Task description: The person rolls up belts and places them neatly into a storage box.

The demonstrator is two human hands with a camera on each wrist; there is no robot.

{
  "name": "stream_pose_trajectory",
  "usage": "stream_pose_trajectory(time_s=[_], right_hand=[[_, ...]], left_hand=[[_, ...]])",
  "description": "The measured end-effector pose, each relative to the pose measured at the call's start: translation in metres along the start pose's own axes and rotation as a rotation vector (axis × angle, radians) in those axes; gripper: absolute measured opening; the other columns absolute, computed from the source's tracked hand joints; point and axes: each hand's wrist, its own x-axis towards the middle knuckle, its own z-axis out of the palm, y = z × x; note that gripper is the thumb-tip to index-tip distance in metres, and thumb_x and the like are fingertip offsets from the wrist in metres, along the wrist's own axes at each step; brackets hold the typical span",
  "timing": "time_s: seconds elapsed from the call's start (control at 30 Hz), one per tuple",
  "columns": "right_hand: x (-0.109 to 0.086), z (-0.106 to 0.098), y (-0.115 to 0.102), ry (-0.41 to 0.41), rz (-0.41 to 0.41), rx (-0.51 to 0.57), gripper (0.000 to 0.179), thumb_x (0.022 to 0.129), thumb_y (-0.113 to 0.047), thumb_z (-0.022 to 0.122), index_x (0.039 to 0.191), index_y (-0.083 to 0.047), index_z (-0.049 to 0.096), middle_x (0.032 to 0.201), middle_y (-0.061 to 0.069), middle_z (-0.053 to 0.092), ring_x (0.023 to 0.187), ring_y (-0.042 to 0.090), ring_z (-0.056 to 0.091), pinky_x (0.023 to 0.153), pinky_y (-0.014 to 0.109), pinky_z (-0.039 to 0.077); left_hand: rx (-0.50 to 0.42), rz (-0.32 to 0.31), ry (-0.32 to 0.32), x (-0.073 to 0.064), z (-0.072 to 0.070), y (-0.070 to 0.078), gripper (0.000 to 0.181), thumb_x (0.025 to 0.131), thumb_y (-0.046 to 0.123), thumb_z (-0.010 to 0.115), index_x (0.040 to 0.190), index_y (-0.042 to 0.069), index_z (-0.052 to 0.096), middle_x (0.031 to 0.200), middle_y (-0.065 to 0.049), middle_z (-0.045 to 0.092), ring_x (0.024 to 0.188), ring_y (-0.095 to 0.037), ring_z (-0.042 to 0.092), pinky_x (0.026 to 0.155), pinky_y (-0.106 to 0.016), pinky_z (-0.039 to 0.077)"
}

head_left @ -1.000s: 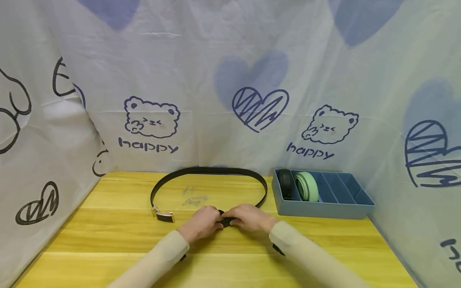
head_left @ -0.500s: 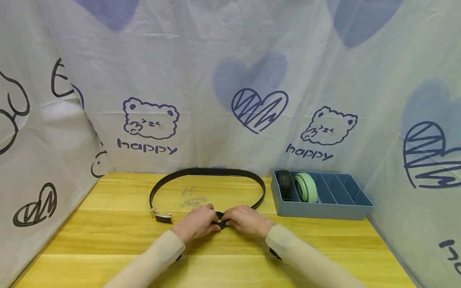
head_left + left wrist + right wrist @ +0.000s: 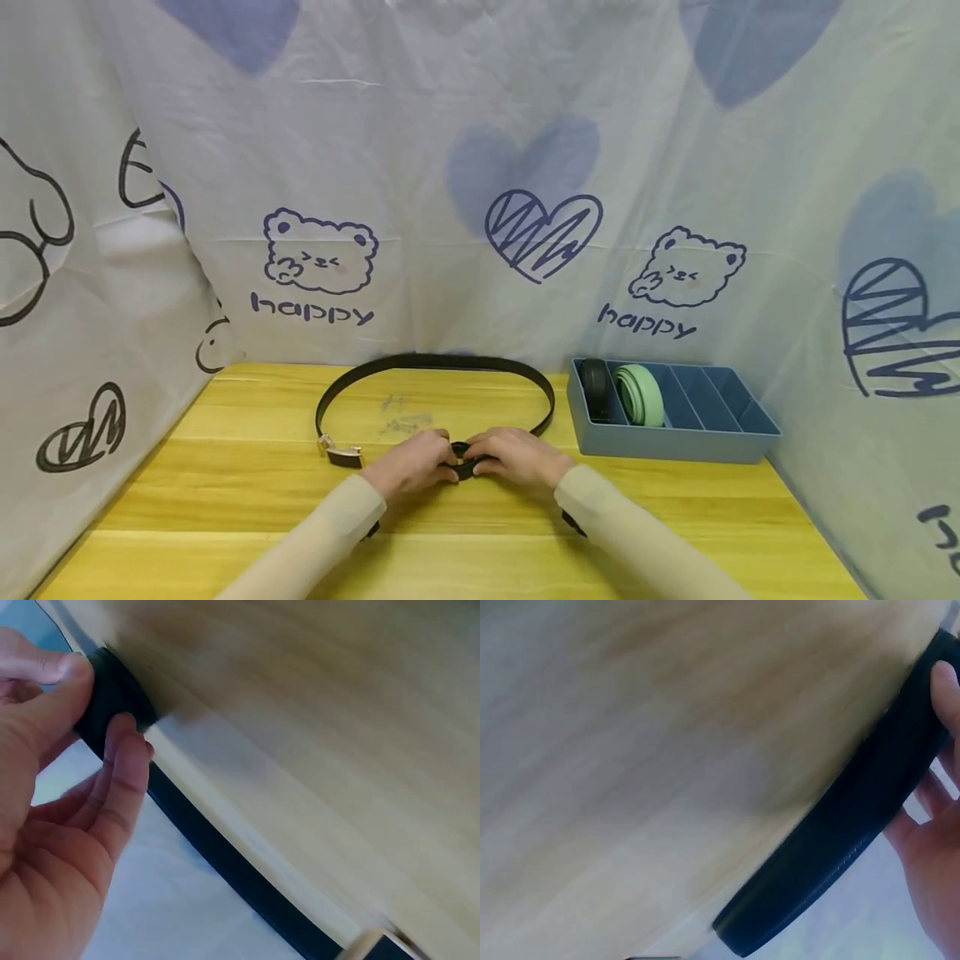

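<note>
A black belt lies on its edge in a wide loop on the table, its gold-toned buckle at the left. Its other end is bent into a small coil between the two hands. My left hand pinches the coil's left side; in the left wrist view thumb and fingertips grip the black band. From the right, my right hand holds the strap near the coil. The right wrist view shows its fingers on a length of the strap, with part of the hand cut off.
A blue-grey divided box stands at the back right. One slot holds a rolled black belt, the neighbouring slot a rolled mint-green belt. A white printed curtain encloses the yellow wooden table behind and at the sides.
Both hands stay at almost the same place, with the fingers shifting slightly around the coil. The coil's opening shows more than a second ago. Belt loop and box look unmoved.
</note>
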Motion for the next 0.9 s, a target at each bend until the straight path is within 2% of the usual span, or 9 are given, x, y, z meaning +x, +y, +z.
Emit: stream_pose_trajectory(time_s=[0.07, 0.2, 0.3, 0.37, 0.47, 0.57, 0.63, 0.73, 0.9], right_hand=[[0.002, 0.001, 0.000, 0.007, -0.008, -0.008, 0.021, 0.096, -0.029, 0.062, 0.112, -0.020, 0.073, 0.119, -0.005, 0.069, 0.108, 0.010, 0.064, 0.094, 0.027, 0.050], [0.005, 0.004, -0.002, 0.044, -0.035, -0.054, 0.016, 0.096, -0.028, 0.063, 0.105, -0.020, 0.074, 0.106, -0.007, 0.072, 0.095, 0.006, 0.066, 0.086, 0.025, 0.052], [0.004, 0.004, -0.002, 0.064, -0.047, -0.087, 0.017, 0.097, -0.028, 0.062, 0.106, -0.020, 0.074, 0.105, -0.007, 0.073, 0.095, 0.007, 0.067, 0.086, 0.025, 0.053], [0.003, 0.004, -0.001, 0.060, -0.047, -0.087, 0.019, 0.097, -0.028, 0.062, 0.109, -0.020, 0.074, 0.109, -0.006, 0.072, 0.098, 0.009, 0.067, 0.088, 0.027, 0.053], [-0.001, 0.004, 0.004, 0.041, -0.030, -0.097, 0.022, 0.096, -0.028, 0.063, 0.115, -0.022, 0.072, 0.119, -0.004, 0.069, 0.108, 0.011, 0.065, 0.092, 0.029, 0.052], [-0.002, 0.004, 0.007, 0.009, -0.027, -0.119, 0.025, 0.096, -0.029, 0.063, 0.119, -0.024, 0.070, 0.131, -0.002, 0.064, 0.117, 0.014, 0.062, 0.096, 0.031, 0.051], [-0.002, 0.004, 0.005, 0.003, -0.040, -0.133, 0.025, 0.096, -0.029, 0.062, 0.119, -0.024, 0.070, 0.133, -0.001, 0.062, 0.119, 0.015, 0.061, 0.097, 0.031, 0.050], [0.000, 0.004, 0.001, 0.024, -0.059, -0.156, 0.022, 0.097, -0.027, 0.061, 0.116, -0.021, 0.072, 0.127, -0.001, 0.066, 0.113, 0.014, 0.064, 0.094, 0.030, 0.052], [0.002, 0.005, -0.008, 0.052, -0.030, -0.212, 0.014, 0.098, -0.023, 0.062, 0.106, -0.019, 0.072, 0.108, -0.004, 0.069, 0.095, 0.011, 0.066, 0.082, 0.028, 0.054]], left_hand=[[-0.005, -0.011, -0.004, -0.002, 0.000, -0.001, 0.012, 0.087, 0.027, 0.074, 0.085, 0.016, 0.078, 0.081, 0.004, 0.062, 0.070, -0.006, 0.051, 0.064, -0.021, 0.048], [0.035, -0.092, 0.035, -0.003, -0.001, 0.009, 0.013, 0.087, 0.028, 0.074, 0.083, 0.017, 0.076, 0.079, 0.003, 0.065, 0.068, -0.008, 0.057, 0.062, -0.025, 0.049], [0.044, -0.134, 0.056, -0.001, -0.001, 0.016, 0.015, 0.088, 0.028, 0.074, 0.080, 0.015, 0.076, 0.074, 0.001, 0.067, 0.066, -0.011, 0.059, 0.060, -0.026, 0.049], [0.022, -0.122, 0.059, 0.001, 0.002, 0.016, 0.015, 0.088, 0.026, 0.073, 0.079, 0.014, 0.076, 0.073, 0.001, 0.068, 0.067, -0.012, 0.060, 0.060, -0.025, 0.050], [-0.015, -0.056, 0.054, 0.003, 0.005, 0.007, 0.012, 0.088, 0.022, 0.073, 0.081, 0.014, 0.078, 0.076, 0.002, 0.070, 0.069, -0.010, 0.062, 0.062, -0.023, 0.051], [-0.063, 0.020, 0.023, 0.003, 0.004, -0.003, 0.010, 0.089, 0.020, 0.072, 0.083, 0.015, 0.079, 0.079, 0.003, 0.071, 0.071, -0.006, 0.061, 0.065, -0.021, 0.051], [-0.089, 0.039, -0.005, 0.002, 0.002, -0.006, 0.010, 0.090, 0.020, 0.071, 0.085, 0.015, 0.079, 0.081, 0.004, 0.070, 0.070, -0.003, 0.060, 0.065, -0.019, 0.051], [-0.073, -0.006, -0.014, 0.001, -0.001, -0.004, 0.011, 0.090, 0.023, 0.072, 0.083, 0.016, 0.077, 0.080, 0.005, 0.069, 0.067, -0.002, 0.057, 0.063, -0.020, 0.049], [0.088, -0.154, 0.065, 0.001, -0.001, 0.016, 0.020, 0.087, 0.033, 0.074, 0.074, 0.017, 0.073, 0.068, 0.003, 0.065, 0.061, -0.010, 0.057, 0.056, -0.028, 0.047]])
